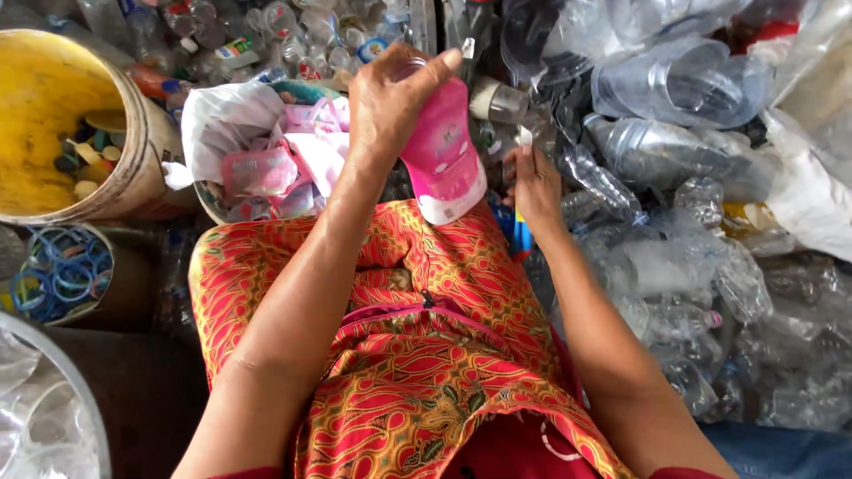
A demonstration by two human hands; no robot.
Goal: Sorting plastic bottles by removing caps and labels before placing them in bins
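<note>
The left hand (390, 102) grips a pink-wrapped plastic bottle (441, 155) at top middle. The right hand (535, 182) pinches a small blue-handled cutter (521, 232) — best to hold the bottle steady and keep fingers clear.

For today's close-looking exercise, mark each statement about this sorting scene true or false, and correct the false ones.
1. The left hand grips a pink-labelled plastic bottle. True.
2. The right hand is wrapped round the same bottle. False: it is beside the bottle, pinching a small blade-like tool.
3. The yellow bucket holds loose bottle caps. True.
4. The basket in front of the knees is full of blue rings. False: it holds pink and white torn labels; the blue rings lie in a separate tub lower left.
5. Clear crushed bottles are heaped on the right. True.
</note>
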